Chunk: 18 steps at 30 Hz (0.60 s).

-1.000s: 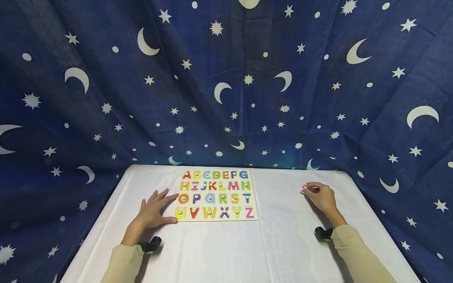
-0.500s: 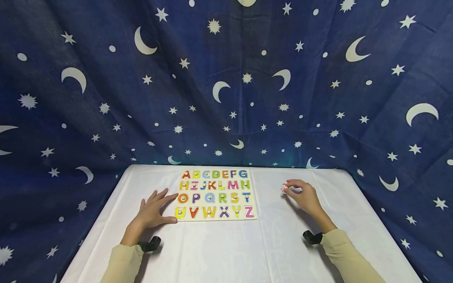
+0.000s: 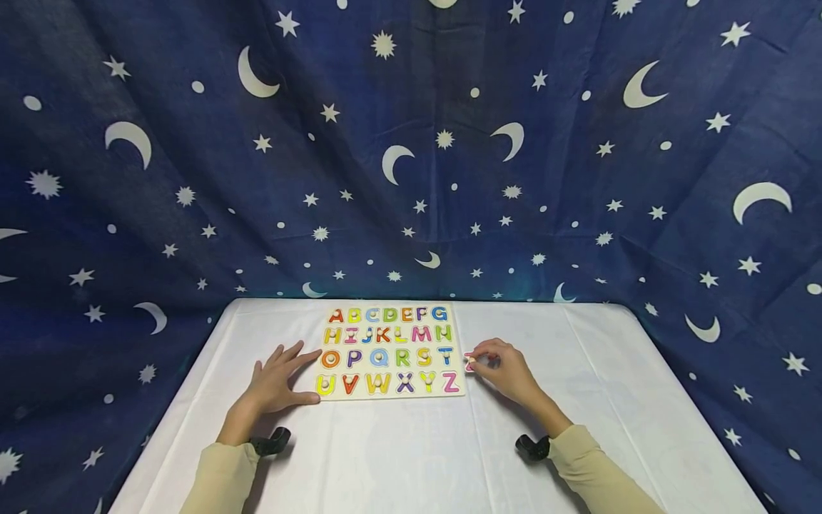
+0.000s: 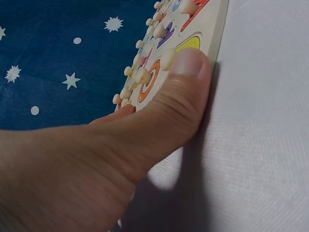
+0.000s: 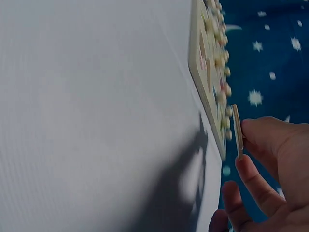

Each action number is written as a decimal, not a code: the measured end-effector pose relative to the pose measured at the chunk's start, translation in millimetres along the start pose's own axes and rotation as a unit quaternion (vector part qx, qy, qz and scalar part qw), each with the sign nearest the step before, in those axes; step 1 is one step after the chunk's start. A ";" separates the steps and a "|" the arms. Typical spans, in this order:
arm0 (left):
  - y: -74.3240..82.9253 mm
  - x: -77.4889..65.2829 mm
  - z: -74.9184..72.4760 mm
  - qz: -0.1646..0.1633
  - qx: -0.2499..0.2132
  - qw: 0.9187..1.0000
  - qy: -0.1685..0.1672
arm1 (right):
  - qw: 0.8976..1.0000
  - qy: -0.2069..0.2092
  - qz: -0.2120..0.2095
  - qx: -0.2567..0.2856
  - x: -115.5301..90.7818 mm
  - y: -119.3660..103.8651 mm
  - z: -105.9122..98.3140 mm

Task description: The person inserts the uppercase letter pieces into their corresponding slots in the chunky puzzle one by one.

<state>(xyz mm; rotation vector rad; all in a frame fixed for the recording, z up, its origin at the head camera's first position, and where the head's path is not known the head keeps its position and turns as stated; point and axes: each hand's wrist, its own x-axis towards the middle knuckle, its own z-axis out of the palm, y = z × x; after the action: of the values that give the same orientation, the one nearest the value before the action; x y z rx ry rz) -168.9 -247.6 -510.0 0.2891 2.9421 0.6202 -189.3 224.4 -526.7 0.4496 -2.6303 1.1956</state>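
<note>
A cream alphabet puzzle board (image 3: 392, 397) lies on the white table, its colourful letters A to Z in rows, most bearing small wooden knobs. My left hand (image 3: 270, 389) rests at its left side with fingers spread; in the left wrist view the thumb (image 4: 178, 96) touches the edge near the yellow U. Just off the board's right edge, my right hand (image 3: 514, 375) pinches a pink letter piece (image 3: 469, 363), apparently a Z. The right wrist view shows that piece (image 5: 237, 130) edge-on, raised above the table. No knob shows on the pink Z space (image 3: 451, 383) at the lower right corner.
The white tablecloth (image 3: 398, 464) spreads around the board. Behind the table hangs a dark blue curtain (image 3: 411, 207) with moons and stars. A black wrist camera (image 3: 272, 441) is on the left wrist, another black camera (image 3: 531, 448) on the right.
My right hand has travelled left across the table with the pink letter piece, from the far right to beside the board's right edge. The left hand stays in place.
</note>
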 end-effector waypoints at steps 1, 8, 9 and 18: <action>0.0 0.2 -0.3 -0.001 -0.001 1.000 -0.001 | 1.000 -0.006 0.000 0.001 -1.2 -2.3 3.5; 0.4 2.3 -3.3 -0.011 0.001 1.000 -0.020 | 0.999 -0.052 0.006 0.011 -9.4 -16.4 21.6; 0.4 2.4 -3.6 -0.011 0.004 1.000 -0.021 | 0.998 -0.056 0.006 0.011 -10.1 -17.9 23.2; 1.1 4.1 -6.7 -0.011 0.003 0.999 -0.035 | 0.997 -0.074 0.023 -0.010 -14.1 -27.0 30.8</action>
<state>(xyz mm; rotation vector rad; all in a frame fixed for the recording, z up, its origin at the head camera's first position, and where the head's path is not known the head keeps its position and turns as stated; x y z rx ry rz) -173.8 -248.3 -503.8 0.2723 2.8767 0.5874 -168.7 186.8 -532.4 0.4954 -2.7898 1.1920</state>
